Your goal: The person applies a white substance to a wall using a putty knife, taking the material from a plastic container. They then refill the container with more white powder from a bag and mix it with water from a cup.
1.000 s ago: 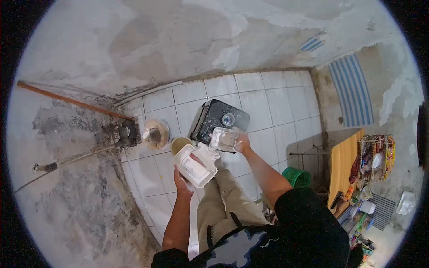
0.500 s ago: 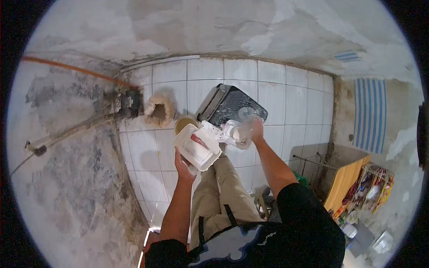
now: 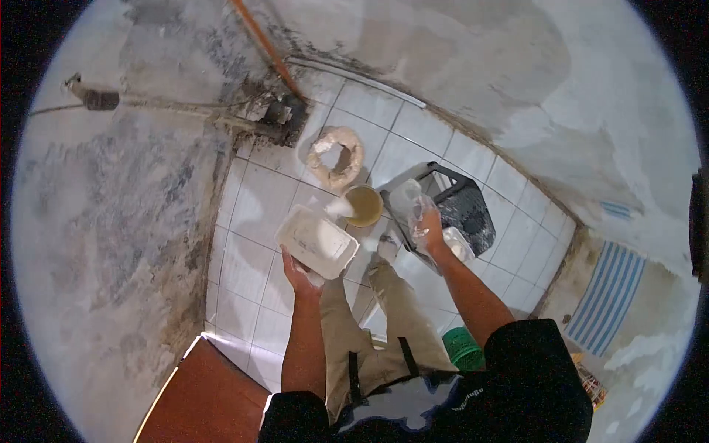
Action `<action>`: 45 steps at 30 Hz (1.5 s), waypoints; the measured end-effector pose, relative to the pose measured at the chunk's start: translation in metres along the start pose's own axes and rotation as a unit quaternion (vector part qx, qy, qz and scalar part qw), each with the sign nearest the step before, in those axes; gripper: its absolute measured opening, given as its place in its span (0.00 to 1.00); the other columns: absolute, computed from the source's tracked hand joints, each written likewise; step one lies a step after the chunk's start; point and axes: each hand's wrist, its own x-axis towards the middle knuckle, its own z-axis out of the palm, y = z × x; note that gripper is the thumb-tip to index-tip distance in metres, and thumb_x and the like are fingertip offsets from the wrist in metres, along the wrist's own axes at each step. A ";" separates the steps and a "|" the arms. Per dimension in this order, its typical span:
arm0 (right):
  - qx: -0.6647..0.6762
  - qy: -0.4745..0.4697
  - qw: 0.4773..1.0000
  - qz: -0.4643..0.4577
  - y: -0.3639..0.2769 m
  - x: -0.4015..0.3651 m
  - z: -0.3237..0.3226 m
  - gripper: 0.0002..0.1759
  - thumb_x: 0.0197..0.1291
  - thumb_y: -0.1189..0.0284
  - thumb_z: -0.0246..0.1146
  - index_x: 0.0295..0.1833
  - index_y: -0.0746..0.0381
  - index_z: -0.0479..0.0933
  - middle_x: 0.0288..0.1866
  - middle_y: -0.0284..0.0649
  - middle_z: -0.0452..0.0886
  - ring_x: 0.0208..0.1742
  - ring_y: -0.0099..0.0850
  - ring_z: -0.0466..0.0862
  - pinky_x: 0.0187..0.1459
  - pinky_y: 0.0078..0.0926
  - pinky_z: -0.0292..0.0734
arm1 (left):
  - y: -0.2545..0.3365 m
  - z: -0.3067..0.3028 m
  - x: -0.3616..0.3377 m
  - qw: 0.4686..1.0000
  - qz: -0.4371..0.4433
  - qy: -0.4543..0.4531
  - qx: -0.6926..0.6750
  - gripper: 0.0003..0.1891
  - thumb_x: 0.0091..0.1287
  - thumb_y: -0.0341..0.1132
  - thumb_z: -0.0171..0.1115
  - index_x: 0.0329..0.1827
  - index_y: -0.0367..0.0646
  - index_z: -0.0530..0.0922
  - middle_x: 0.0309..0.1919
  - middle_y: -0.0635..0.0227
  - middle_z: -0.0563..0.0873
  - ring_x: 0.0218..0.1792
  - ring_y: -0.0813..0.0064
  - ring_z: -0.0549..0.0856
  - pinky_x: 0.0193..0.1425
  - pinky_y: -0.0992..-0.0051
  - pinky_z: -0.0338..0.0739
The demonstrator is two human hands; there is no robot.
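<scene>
My left hand (image 3: 301, 276) grips the near left side of a white rectangular plastic tub (image 3: 314, 242), tilted over the floor. My right hand (image 3: 428, 227) is closed around a clear plastic cup-like container (image 3: 406, 196) with white residue on it. Between the tub and a tan bucket (image 3: 365, 206) is a whitish blur that I cannot make out clearly. Beneath my right hand stands a black plastic box (image 3: 467, 214) spotted with white powder. By my right wrist is a small container with white contents (image 3: 459, 244).
An open sack with a rolled rim (image 3: 337, 158) stands on the white tiled floor (image 3: 260, 198) beyond the bucket. A green basket (image 3: 464, 348) is near my right leg. A reddish-brown panel (image 3: 203, 399) lies at lower left. Rough walls border the floor.
My view has turned, shifting the scene. The tub is now beside the bucket, and the reddish strip seen in it is out of sight. My right hand has separated from the tub.
</scene>
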 end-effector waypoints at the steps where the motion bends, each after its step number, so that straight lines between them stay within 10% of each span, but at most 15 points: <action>1: 0.055 -0.023 0.998 0.020 -0.026 0.005 -0.003 0.26 0.58 0.63 0.63 0.54 0.73 0.71 0.52 0.63 0.76 0.55 0.59 0.74 0.58 0.45 0.69 | 0.005 -0.009 0.008 1.000 0.019 0.001 0.010 0.32 0.71 0.59 0.45 0.70 0.47 0.62 0.62 0.62 0.71 0.62 0.60 0.72 0.66 0.55 0.68; 21: 0.079 -0.047 0.996 0.014 -0.112 -0.025 0.090 0.34 0.53 0.63 0.70 0.57 0.75 0.68 0.48 0.61 0.77 0.50 0.55 0.79 0.51 0.46 0.74 | 0.023 -0.122 0.041 0.997 -0.032 0.041 -0.052 0.31 0.72 0.57 0.46 0.69 0.44 0.64 0.61 0.62 0.74 0.60 0.63 0.75 0.64 0.60 0.71; 31: 0.054 -0.087 0.992 -0.072 -0.065 -0.035 0.148 0.39 0.53 0.65 0.70 0.65 0.71 0.61 0.53 0.59 0.75 0.54 0.53 0.77 0.53 0.45 0.74 | -0.034 -0.152 0.038 0.996 -0.060 0.070 -0.007 0.32 0.71 0.58 0.47 0.68 0.41 0.65 0.60 0.61 0.76 0.59 0.64 0.77 0.62 0.63 0.72; 34: 0.208 -0.128 0.969 0.041 -0.032 -0.030 0.181 0.39 0.53 0.67 0.70 0.65 0.71 0.61 0.53 0.60 0.75 0.53 0.54 0.77 0.53 0.44 0.74 | -0.054 -0.162 0.045 0.990 -0.096 0.081 0.067 0.32 0.71 0.58 0.48 0.68 0.41 0.65 0.58 0.61 0.77 0.56 0.64 0.79 0.60 0.63 0.74; 39: 0.179 -0.127 0.975 0.027 0.018 -0.035 0.228 0.29 0.56 0.73 0.68 0.61 0.64 0.64 0.48 0.44 0.79 0.47 0.35 0.82 0.43 0.29 0.80 | -0.093 -0.188 0.074 0.997 -0.056 0.027 -0.049 0.32 0.71 0.56 0.50 0.68 0.41 0.63 0.64 0.61 0.72 0.62 0.64 0.73 0.64 0.64 0.69; 45: -0.037 -0.153 0.987 0.031 0.023 -0.010 0.261 0.44 0.50 0.59 0.71 0.65 0.72 0.61 0.46 0.59 0.80 0.47 0.55 0.81 0.49 0.43 0.78 | -0.127 -0.238 0.112 0.992 -0.066 0.108 -0.005 0.32 0.70 0.54 0.53 0.71 0.45 0.61 0.66 0.64 0.68 0.66 0.65 0.68 0.70 0.60 0.59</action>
